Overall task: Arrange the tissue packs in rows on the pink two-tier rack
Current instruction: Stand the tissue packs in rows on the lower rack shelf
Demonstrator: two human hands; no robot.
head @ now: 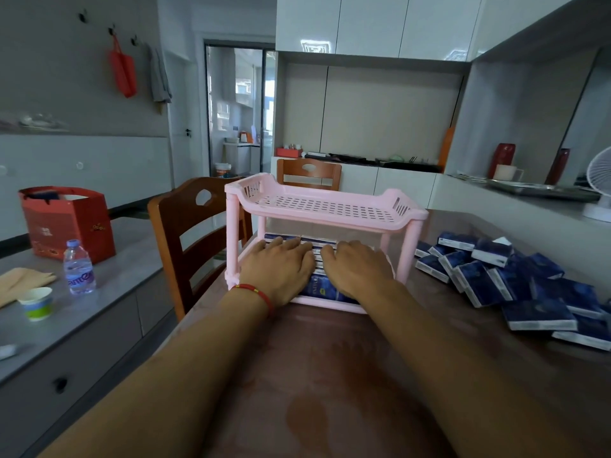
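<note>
Rack: the pink two-tier rack (325,206) stands on the brown desk (330,375), right in front of the person.
Top shelf: it has many small slots in it.
Bottom shelf: dark blue tissue packs in the rack (319,287) lie here in rows, under both hands.
Left hand: the left hand (281,266) lies flat on the packs, fingers straight and close together. A red string bracelet (256,292) is on the wrist.
Right hand: the right hand (358,267) also lies flat on the packs, fingers straight, just beside the left hand.
Loose packs: a pile of loose tissue packs (515,282) lies on the desk, to the right of the rack. They are dark blue with white edges.
Writing on packs: there is some print on them, but it is too blurry to read.
Bottle: a water bottle (78,267) stands on the grey side counter (99,302) at the left. Its purple label shows letters like "ant".
Cup: a small paper cup (36,302) stands near the bottle.
Red box: a red gift box (67,223) sits behind the bottle.
Chair: a wooden chair (195,233) stands left of the rack.
</note>
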